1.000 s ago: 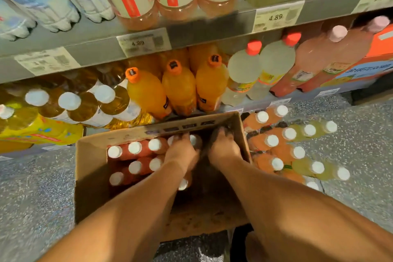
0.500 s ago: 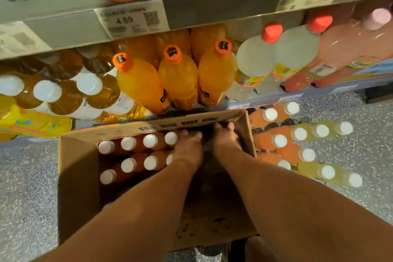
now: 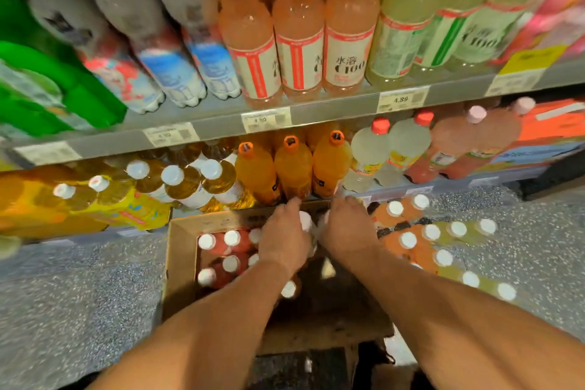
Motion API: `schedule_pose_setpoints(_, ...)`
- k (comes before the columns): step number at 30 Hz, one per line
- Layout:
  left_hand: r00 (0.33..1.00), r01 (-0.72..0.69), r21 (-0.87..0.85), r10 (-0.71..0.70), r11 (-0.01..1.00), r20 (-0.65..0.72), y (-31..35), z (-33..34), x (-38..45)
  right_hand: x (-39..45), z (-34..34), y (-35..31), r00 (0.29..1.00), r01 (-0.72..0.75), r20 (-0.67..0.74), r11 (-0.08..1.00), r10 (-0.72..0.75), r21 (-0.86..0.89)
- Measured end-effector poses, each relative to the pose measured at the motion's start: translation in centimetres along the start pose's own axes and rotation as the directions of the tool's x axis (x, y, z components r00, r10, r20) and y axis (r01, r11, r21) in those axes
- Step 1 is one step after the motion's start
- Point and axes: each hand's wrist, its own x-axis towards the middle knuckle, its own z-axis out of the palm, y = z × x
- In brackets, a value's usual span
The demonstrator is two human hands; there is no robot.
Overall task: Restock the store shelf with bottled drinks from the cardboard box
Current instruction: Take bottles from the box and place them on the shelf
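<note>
**Bottles being gripped at the far end of the box**

A cardboard box [image 3: 182, 266] is being kept on the speckled floor [image 3: 69, 288], just in front of the bottom shelf [image 3: 421, 191]. Red drink bottles [image 3: 232, 244] with white caps are being held upright in its left part; the near right part of its bottom is being left bare. Both hands are being reached into the far end of the box. The left hand [image 3: 283, 239] is being curled around a white-capped bottle [image 3: 305, 220], and the right hand [image 3: 346, 231] is being curled down beside it, apparently around another bottle, though that one is being mostly hidden. On the floor to the right of the box, a group of orange and pale yellow bottles [image 3: 427, 247] is being kept upright. On the bottom shelf, orange bottles [image 3: 292, 166] are being displayed just beyond the hands. Pink bottles [image 3: 299, 41] are being displayed on the upper shelf [image 3: 332, 111].
</note>
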Motion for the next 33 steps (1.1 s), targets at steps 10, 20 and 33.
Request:
schedule_pose_setpoints(10,0.943,-0.190,-0.473,0.026,0.860,-0.332,8.2,-16.5,-10.0,-11.1,-19.3,-5.7,0.941,0.135,-0.334,0.839,0.058,0.527)
schedule_pose_setpoints(20,0.743,-0.628,-0.425,0.341,0.652,-0.576,19.6,-36.3,-18.4,-20.5,-41.2,-11.2,0.771,0.494,-0.628,0.719,-0.103,0.488)
schedule_pose_setpoints(33,0.292,-0.886,-0.098,0.381,0.453,-0.878,38.7,-58.8,-23.9,-24.7,-69.7,-15.4,0.323,0.699,-0.938,0.700,-0.124,0.148)
